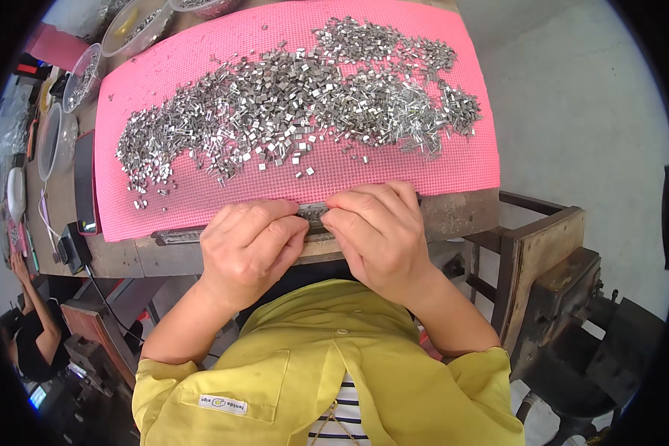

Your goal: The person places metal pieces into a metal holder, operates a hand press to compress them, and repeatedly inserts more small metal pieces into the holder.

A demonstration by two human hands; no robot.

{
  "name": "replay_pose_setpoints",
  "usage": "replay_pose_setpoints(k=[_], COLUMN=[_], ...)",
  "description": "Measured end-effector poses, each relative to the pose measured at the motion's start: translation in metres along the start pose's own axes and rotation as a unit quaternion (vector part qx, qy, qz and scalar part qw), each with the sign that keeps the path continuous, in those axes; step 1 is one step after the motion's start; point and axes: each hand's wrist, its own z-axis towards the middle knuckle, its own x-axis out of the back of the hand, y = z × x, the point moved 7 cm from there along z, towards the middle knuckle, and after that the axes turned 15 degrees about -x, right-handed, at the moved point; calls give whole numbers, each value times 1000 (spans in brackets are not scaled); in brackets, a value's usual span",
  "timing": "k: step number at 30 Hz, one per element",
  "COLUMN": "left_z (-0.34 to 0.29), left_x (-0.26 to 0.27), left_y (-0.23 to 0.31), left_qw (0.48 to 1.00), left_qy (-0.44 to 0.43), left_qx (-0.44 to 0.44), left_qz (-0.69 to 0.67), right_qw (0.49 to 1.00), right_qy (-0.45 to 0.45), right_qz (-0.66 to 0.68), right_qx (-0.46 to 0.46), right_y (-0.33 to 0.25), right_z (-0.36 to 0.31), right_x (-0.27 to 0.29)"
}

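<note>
The left hand [249,249] and the right hand [379,234] are meeting at the near edge of the pink mat [163,208], and both are curling their fingers closed, pinching between the fingertips a small cluster of metal pieces [314,212]. This cluster is sitting on a dark narrow bar [178,236] that is lying along the table edge, just below the mat. A big heap of small shiny metal parts [297,104] is spreading across the middle of the mat, well apart from the hands. Clear plastic bowls [82,74] are standing at the left of the mat, and a dark phone [85,182] is lying just beside its left edge.
</note>
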Motion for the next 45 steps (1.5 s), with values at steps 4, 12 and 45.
replay_pose_setpoints(k=[4,12,45], left_z=[4,2,-14], left_x=[0,3,20], left_y=[2,-7,-29], left_qw=[1000,999,967], left_qy=[-25,-9,111], left_qx=[-2,20,102], left_qz=[15,-36,-206], right_qw=[999,995,994], right_qy=[0,-12,-68], right_qz=[40,94,-77], right_qx=[-11,-40,48], right_y=[6,18,-23], right_z=[1,-3,10], right_x=[3,2,-19])
